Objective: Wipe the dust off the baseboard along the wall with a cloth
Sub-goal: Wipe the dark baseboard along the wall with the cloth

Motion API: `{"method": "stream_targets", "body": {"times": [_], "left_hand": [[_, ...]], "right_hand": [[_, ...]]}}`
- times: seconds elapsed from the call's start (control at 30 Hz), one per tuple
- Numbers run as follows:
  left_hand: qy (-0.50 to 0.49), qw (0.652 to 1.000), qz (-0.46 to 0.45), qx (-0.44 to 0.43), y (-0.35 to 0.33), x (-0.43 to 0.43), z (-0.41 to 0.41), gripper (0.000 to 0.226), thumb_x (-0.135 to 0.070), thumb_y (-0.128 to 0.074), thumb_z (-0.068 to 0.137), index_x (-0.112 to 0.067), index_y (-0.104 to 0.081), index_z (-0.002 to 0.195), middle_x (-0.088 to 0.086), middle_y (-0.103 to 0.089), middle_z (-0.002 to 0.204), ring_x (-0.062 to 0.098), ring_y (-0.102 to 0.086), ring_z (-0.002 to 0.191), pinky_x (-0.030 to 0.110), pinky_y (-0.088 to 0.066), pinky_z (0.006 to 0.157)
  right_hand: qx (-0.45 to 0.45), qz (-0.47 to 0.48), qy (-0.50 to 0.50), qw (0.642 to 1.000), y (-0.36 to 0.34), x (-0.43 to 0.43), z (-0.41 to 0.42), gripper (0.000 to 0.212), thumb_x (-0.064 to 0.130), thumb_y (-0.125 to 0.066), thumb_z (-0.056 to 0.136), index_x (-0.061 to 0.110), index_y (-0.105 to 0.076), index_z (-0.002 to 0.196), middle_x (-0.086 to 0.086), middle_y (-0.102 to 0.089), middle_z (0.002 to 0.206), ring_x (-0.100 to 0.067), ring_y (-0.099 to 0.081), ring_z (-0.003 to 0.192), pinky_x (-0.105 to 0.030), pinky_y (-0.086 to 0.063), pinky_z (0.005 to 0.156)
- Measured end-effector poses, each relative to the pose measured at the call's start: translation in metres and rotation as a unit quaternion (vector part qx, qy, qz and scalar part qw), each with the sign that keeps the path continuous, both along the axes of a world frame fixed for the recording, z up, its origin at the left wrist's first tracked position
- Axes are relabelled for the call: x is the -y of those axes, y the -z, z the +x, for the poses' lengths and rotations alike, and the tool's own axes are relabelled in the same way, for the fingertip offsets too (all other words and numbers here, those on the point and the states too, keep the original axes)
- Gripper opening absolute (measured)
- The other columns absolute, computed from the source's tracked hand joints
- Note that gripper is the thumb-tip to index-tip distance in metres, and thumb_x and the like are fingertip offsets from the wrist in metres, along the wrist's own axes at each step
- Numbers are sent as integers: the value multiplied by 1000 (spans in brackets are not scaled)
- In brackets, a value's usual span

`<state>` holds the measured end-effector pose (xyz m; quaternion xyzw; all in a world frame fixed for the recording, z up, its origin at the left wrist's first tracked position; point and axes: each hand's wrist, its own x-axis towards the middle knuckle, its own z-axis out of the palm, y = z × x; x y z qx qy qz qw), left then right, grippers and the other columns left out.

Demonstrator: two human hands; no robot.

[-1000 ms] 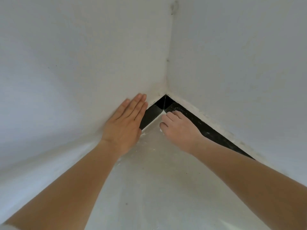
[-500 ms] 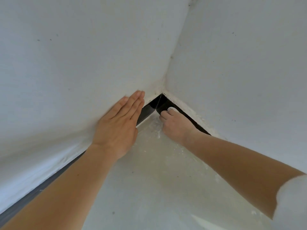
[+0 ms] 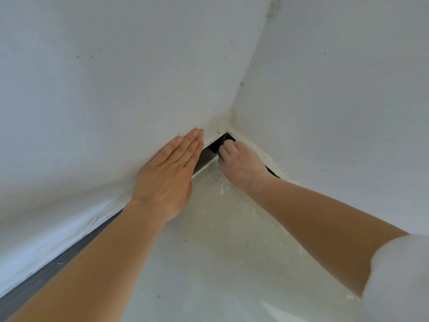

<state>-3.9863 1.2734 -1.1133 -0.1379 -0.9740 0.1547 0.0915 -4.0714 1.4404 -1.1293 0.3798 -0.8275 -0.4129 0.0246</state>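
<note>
Left hand (image 3: 170, 173): flat and open, fingers together, palm pressed on the left wall (image 3: 104, 89), centre of frame
Right hand (image 3: 239, 161): fingers curled into the corner against the baseboard (image 3: 209, 154); cannot tell what they hold
Cloth: not discernible
Baseboard: dark strip along the wall foot, from lower left to the corner, mostly hidden on the right side
Floor (image 3: 220, 252): pale, white dust specks near the corner
Sleeve (image 3: 399, 275): white, lower right

The 1 head-worn view looked forward and down from close range into a room corner (image 3: 228, 130), where 2 white walls (image 3: 116, 77) met the floor (image 3: 220, 252), both forearms reaching in from the bottom edge
</note>
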Motion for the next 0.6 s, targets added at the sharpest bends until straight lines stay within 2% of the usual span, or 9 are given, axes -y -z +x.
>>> {"method": "stream_targets", "body": {"times": [0.13,0.2,0.27,0.3,0.33,0.37,0.43,0.5,0.6], "left_hand": [[4,1000,13,-10,0,1,-1,67,-31,-7,90,-10,21,148,6,32,152,15,31,138,37,34,104],[5,1000,22,-4,1,1,-1,67,-30,-6,90,-9,22,148,6,34,152,15,32,138,36,33,104],[4,999,32,1,2,1,-1,67,-30,-6,91,-9,24,148,6,36,151,15,33,138,36,33,105],[4,999,34,2,2,1,-1,67,-29,-5,91,-8,24,147,6,36,151,15,34,138,36,33,105],[7,999,36,-2,3,1,-1,68,-29,-5,90,-8,23,148,6,35,152,16,33,139,36,32,105],[9,999,39,-10,4,1,-1,68,-29,-6,90,-8,21,149,6,33,153,16,31,139,36,31,106],[11,998,44,-32,5,2,-1,69,-30,-9,89,-10,13,151,6,26,155,16,25,142,36,28,109],[10,998,38,-41,6,2,-1,69,-30,-11,89,-10,9,152,6,22,157,15,22,143,36,26,110],[6,998,40,-41,8,2,-2,70,-31,-16,89,-11,3,153,6,16,158,15,17,145,36,22,113]], "right_hand": [[5,-20,-24,999,-5,-39,21,7,9,-66,75,14,-72,76,-2,-60,83,-24,-56,82,-30,-45,66],[92,18,45,995,-9,-48,43,16,6,-62,80,9,-71,93,-7,-59,98,-29,-54,96,-34,-46,77],[172,59,172,968,-8,-52,56,30,7,-57,88,12,-63,116,-8,-54,115,-29,-47,108,-33,-41,86],[190,69,211,956,-13,-50,57,30,10,-56,89,13,-60,119,-7,-53,117,-27,-46,109,-30,-39,85],[194,52,196,960,-14,-46,54,27,13,-56,90,14,-60,117,-6,-54,115,-26,-46,108,-29,-37,82],[197,24,150,969,-17,-41,50,22,15,-58,89,15,-62,111,-3,-57,110,-24,-48,106,-29,-34,78],[140,-38,37,989,-21,-25,34,10,14,-68,77,22,-69,84,5,-62,86,-20,-54,94,-29,-33,69],[80,-46,-13,996,-22,-3,12,14,18,-77,61,28,-67,59,13,-59,62,-15,-57,77,-26,-37,62],[53,-16,-24,998,3,9,-16,16,25,-81,58,28,-66,52,16,-56,53,-14,-55,75,-26,-35,64]]}}
